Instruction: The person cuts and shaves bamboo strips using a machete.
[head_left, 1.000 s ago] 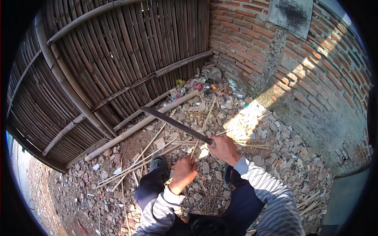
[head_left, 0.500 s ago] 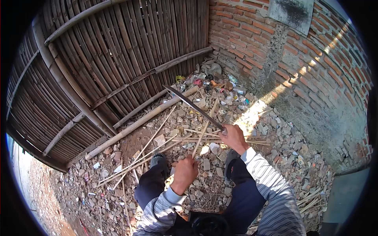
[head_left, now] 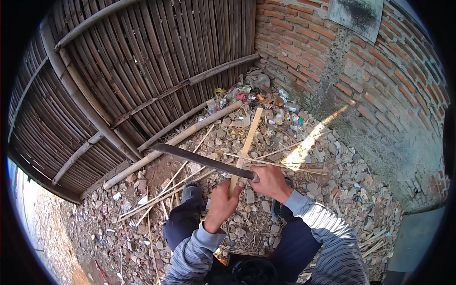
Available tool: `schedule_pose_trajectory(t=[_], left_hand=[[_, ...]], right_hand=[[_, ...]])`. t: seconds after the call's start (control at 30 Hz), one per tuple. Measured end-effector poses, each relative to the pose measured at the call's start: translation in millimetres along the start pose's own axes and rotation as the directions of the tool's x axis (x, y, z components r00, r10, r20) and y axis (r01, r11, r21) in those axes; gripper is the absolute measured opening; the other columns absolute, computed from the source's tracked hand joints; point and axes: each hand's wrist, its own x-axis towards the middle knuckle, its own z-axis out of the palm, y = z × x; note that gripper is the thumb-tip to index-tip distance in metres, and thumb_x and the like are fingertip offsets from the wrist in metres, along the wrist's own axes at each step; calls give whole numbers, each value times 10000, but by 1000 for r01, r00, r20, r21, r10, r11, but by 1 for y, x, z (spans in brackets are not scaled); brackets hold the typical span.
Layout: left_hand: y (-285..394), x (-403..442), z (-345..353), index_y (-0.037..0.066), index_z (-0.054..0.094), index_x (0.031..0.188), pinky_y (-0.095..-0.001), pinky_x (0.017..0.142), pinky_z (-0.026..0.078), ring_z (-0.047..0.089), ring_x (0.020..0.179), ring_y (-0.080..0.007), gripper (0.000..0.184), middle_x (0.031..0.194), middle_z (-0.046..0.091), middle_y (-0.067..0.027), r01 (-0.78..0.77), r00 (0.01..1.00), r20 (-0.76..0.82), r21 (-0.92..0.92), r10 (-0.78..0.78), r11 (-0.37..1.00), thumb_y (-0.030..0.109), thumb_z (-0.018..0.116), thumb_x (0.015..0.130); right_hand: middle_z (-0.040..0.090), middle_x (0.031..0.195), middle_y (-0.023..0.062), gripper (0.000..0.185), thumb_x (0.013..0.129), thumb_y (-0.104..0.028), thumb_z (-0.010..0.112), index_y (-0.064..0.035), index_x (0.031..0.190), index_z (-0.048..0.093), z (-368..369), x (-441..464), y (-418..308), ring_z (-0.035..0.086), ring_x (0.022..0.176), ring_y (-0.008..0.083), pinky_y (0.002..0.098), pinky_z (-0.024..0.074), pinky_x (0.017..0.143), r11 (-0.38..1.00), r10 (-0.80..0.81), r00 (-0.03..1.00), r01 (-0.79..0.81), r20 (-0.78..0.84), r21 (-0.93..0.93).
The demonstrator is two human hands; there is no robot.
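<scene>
My left hand (head_left: 222,204) is closed around the lower end of a pale, flat bamboo strip (head_left: 250,133) that slants up and away from me. In my right hand (head_left: 271,182) is the handle of a machete (head_left: 202,159), gripped with the fingers wrapped round it. Its long dark blade points left and crosses the strip just above my left hand. Whether the edge touches the strip or passes over it, I cannot tell. Most of the machete handle is hidden by my fingers.
Thin bamboo strips (head_left: 164,202) lie on stony rubble between my feet. A thick bamboo pole (head_left: 178,139) runs along the foot of a bamboo-slat wall (head_left: 156,57). A brick wall (head_left: 304,42) stands at right, with litter (head_left: 259,95) in the corner.
The machete has swung left and down from pointing up and away, and now crosses the strip. My right hand has come in toward my left. The strip's broad face now shows more.
</scene>
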Motion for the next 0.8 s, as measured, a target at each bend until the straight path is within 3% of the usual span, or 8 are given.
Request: schedule_pose_trajectory(t=[0.07, 0.17, 0.27, 0.33, 0.43, 0.5, 0.57, 0.8], left_hand=[[-1, 1, 1, -67, 637, 929, -509, 629, 514, 689, 719, -479, 366, 747, 672, -301, -32, 999, -33, 19, 32, 999, 289, 661, 1009], [-6, 2, 6, -47, 631, 900, -461, 616, 517, 695, 661, -400, 325, 720, 677, -250, -34, 998, -63, -71, 30, 997, 259, 726, 955], [-6, -1, 6, 19, 584, 839, -363, 591, 486, 564, 604, -172, 308, 668, 602, -81, 37, 994, 107, -108, -25, 994, 201, 832, 826], [-5, 0, 5, 19, 573, 844, -359, 592, 477, 540, 606, -164, 306, 672, 586, -68, 57, 991, 124, -132, -40, 990, 182, 831, 824], [-6, 4, 7, 24, 546, 852, -350, 592, 455, 489, 618, -137, 312, 683, 549, -34, 91, 987, 148, -174, -66, 980, 139, 834, 815], [-6, 4, 7, 27, 536, 844, -275, 583, 390, 434, 661, -67, 305, 725, 474, 49, 159, 977, 174, -211, -124, 964, 107, 829, 821], [-9, 5, 8, 35, 532, 840, -273, 580, 387, 435, 661, -65, 305, 725, 476, 49, 143, 979, 173, -222, -106, 964, 101, 830, 821], [4, 0, 0, 79, 501, 796, -269, 571, 385, 436, 658, -54, 339, 689, 462, 51, 120, 986, 132, -166, -99, 979, 105, 838, 831]], right_hand=[[669, 638, 165, 220, 768, -256, 799, -89, 892, 730, -1, 1, -1, 702, 627, 381, 492, 552, 585, 1000, 10, 1000, -10, 4, -10], [655, 623, 162, 195, 759, -249, 795, -95, 853, 721, -2, 2, -5, 696, 617, 381, 491, 543, 575, 998, -27, 1000, 27, -3, -51], [638, 603, 159, 163, 765, -242, 771, -102, 786, 691, 1, 2, -4, 682, 592, 381, 490, 528, 547, 995, -76, 997, 76, -1, -68], [621, 584, 158, 180, 782, -235, 736, -107, 705, 637, 3, 4, -3, 668, 565, 383, 492, 513, 517, 994, -97, 995, 95, -34, -52], [619, 584, 162, 172, 785, -229, 736, -106, 708, 642, 9, 6, 1, 668, 569, 391, 499, 516, 525, 999, -44, 997, 43, -69, -23], [619, 582, 164, 172, 790, -231, 734, -107, 711, 646, 8, 7, 0, 668, 571, 398, 504, 517, 527, 999, -34, 998, 32, -56, -25], [655, 605, 163, 108, 749, -193, 721, -95, 764, 680, 6, 7, -2, 699, 591, 376, 492, 544, 541, 996, -54, 997, 51, -51, -73], [662, 610, 160, 135, 784, -215, 737, -84, 796, 707, 4, 15, 12, 704, 591, 368, 486, 563, 564, 994, -13, 998, 7, -57, -112]])
